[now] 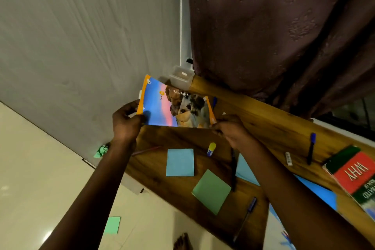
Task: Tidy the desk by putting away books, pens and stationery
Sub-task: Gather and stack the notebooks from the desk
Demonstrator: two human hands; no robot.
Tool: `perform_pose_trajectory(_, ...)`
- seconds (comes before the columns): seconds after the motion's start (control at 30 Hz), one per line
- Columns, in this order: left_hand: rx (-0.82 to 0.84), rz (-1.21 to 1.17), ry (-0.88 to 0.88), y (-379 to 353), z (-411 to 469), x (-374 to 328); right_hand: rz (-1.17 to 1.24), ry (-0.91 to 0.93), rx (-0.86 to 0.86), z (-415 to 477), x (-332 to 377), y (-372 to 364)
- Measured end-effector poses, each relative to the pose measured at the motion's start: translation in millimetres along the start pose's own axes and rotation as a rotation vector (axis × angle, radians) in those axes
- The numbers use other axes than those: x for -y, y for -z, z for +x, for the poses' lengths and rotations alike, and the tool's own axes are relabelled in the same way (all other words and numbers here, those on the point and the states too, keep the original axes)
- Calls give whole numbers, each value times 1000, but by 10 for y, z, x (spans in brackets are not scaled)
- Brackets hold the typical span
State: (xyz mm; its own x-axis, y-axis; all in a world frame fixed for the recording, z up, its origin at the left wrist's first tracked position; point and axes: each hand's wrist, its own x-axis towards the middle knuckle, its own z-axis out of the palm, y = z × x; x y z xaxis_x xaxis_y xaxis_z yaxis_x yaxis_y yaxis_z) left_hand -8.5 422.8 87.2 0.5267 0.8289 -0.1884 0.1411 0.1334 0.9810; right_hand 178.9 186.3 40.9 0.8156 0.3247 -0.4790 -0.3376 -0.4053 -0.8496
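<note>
Both my hands hold a colourful notebook [174, 105] with a dog picture, lifted above the far left end of the wooden desk [274, 126]. My left hand [126, 122] grips its left edge and my right hand [231, 130] pinches its right corner. On the desk lie a blue sticky pad [180, 162], a green sticky pad [212, 191], a glue stick [211, 149], several pens [311, 148] [246, 217], an eraser [288, 158] and a red and green book [355, 174].
A clear plastic container [180, 77] stands at the desk's far corner by a brown curtain [274, 26]. A blue sheet [316, 191] lies under my right arm. On the floor are a green note [112, 225] and crumpled green paper [102, 150].
</note>
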Motion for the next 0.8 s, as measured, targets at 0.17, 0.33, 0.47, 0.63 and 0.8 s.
perform_pose_trajectory(0.17,86,-70,-110,-10,-313,-274,200,28,125,-356,125,326)
perform_pose_trajectory(0.33,231,-233,-18,-196,-705,-499,371,41,176,-817,29,800)
perform_pose_trajectory(0.47,348,-312,76,-431,-1031,-581,511,41,129,-1287,-167,1268)
perform_pose_trajectory(0.63,513,-161,98,-734,-1246,-448,537,111,155,-1818,-510,1959)
perform_pose_trajectory(0.8,695,34,188,-1262,-1673,-356,331,40,182,-2294,-985,2571)
